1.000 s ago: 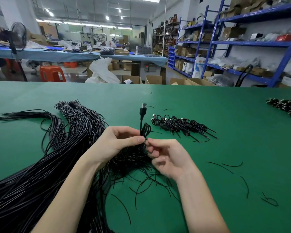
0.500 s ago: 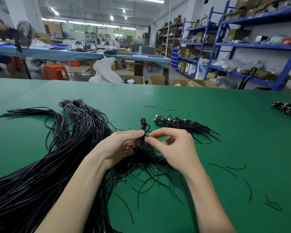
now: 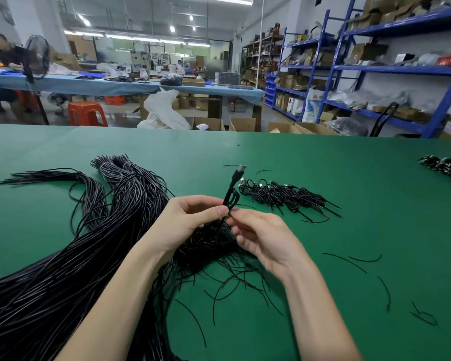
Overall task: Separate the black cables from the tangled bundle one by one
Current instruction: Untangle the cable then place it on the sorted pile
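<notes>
A big tangled bundle of black cables (image 3: 63,269) sprawls across the left of the green table (image 3: 349,230) and runs under both forearms. My left hand (image 3: 190,220) pinches one black cable (image 3: 232,187) between thumb and fingers; its USB plug sticks up above the hand. My right hand (image 3: 263,238) meets it from the right, fingertips pinching the same cable just below the left thumb. A pile of separated coiled cables (image 3: 284,194) lies beyond my right hand.
Loose black wire scraps (image 3: 359,259) dot the table's right side. Another cable heap (image 3: 445,168) sits at the far right edge. Beyond the table are cardboard boxes, blue shelving (image 3: 401,69), an orange stool and a person at a distant bench.
The cable's plug end, low between my fingers half a second ago, now stands up above my left hand. My right hand has dropped slightly and grips lower on the cable.
</notes>
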{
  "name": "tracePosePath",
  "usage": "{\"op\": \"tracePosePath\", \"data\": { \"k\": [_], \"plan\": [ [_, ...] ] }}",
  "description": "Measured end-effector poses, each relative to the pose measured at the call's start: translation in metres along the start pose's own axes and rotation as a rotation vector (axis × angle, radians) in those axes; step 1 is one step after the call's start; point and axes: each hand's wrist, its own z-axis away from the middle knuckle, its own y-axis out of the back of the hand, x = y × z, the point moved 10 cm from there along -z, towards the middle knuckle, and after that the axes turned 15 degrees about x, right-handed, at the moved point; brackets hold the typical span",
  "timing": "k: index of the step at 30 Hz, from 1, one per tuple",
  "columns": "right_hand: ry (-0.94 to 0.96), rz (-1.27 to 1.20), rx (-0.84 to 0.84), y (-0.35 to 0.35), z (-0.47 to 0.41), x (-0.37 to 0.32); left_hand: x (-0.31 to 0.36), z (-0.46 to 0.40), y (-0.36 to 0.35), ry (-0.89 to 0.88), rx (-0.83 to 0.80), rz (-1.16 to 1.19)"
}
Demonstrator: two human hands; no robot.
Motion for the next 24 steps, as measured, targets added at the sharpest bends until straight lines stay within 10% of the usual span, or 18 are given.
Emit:
{"op": "tracePosePath", "data": {
  "k": [24],
  "plan": [
    [0.476,0.326,0.166,0.006,0.0,-0.032,-0.007,0.0,-0.005,0.08,0.039,-0.035]
  ]
}}
